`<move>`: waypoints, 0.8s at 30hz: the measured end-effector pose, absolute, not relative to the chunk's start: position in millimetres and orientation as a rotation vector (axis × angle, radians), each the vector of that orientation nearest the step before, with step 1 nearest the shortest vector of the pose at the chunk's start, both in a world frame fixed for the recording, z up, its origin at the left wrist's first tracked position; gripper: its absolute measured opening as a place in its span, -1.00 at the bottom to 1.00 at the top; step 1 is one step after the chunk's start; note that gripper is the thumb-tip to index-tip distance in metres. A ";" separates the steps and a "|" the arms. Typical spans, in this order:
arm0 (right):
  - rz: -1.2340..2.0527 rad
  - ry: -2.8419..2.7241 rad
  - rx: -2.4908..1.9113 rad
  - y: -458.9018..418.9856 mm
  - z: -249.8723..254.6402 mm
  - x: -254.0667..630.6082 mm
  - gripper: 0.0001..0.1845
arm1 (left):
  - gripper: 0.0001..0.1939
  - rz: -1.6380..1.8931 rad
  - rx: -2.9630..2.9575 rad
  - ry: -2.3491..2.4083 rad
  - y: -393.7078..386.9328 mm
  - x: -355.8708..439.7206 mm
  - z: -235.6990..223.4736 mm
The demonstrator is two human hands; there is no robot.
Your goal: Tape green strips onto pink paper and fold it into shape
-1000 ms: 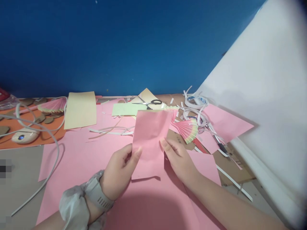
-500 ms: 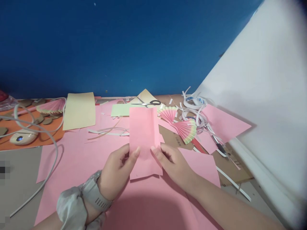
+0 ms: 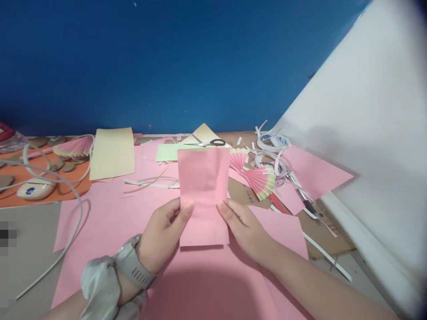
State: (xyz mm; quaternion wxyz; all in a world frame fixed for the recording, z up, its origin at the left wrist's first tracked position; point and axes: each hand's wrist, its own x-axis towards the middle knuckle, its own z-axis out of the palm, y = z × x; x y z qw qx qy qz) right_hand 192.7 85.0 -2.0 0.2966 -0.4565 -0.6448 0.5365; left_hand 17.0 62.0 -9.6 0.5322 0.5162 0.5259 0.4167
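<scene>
A creased piece of pink paper is held up in front of me, tall and narrow, with a faint fold running down its right part. My left hand pinches its left edge, thumb on the near face and fingers behind. On the opposite edge my right hand grips the same way. The fingertips behind the paper are hidden. Under both hands lies a large pink sheet. Just beyond the held paper are scissors with black handles and a pleated pink-and-green paper fan, partly covered.
A pale yellow sheet lies at the back left, by a white cable and a white device on an orange sheet. At right are curled white paper strips, a craft knife and cardboard. A blue wall rises behind.
The pink paper has been spread wider and flatter between my hands, its right side now turned more toward me. My right hand has shifted slightly to the right.
</scene>
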 end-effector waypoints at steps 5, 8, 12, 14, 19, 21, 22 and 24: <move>1.364 -1.730 -1.270 85.9 -7.1 194.8 -0.62 | -0.75 0.983 1.288 1.261 61.8 14.8 -11.7; 1.354 -1.751 -1.294 87.8 -9.6 196.5 -0.61 | -0.73 0.990 1.296 1.224 62.4 14.9 -12.5; 1.295 -1.785 -1.329 89.5 -10.9 197.3 -0.58 | -0.70 1.002 1.294 1.225 62.7 15.6 -12.7; 1.268 -1.784 -1.332 90.1 -11.1 197.1 -0.57 | -0.69 1.003 1.297 1.237 62.7 15.9 -12.4; 1.223 -1.790 -1.322 90.6 -12.1 196.8 -0.57 | -0.67 1.000 1.296 1.224 63.0 16.7 -11.5; 1.205 -1.800 -1.325 90.2 -13.0 197.1 -0.57 | -0.65 1.002 1.302 1.233 63.0 17.2 -11.6; 1.200 -1.808 -1.326 89.8 -13.4 197.3 -0.58 | -0.64 1.005 1.307 1.241 62.9 17.5 -11.8; 1.198 -1.823 -1.326 89.2 -14.5 197.8 -0.59 | -0.64 1.006 1.315 1.253 62.5 17.9 -12.3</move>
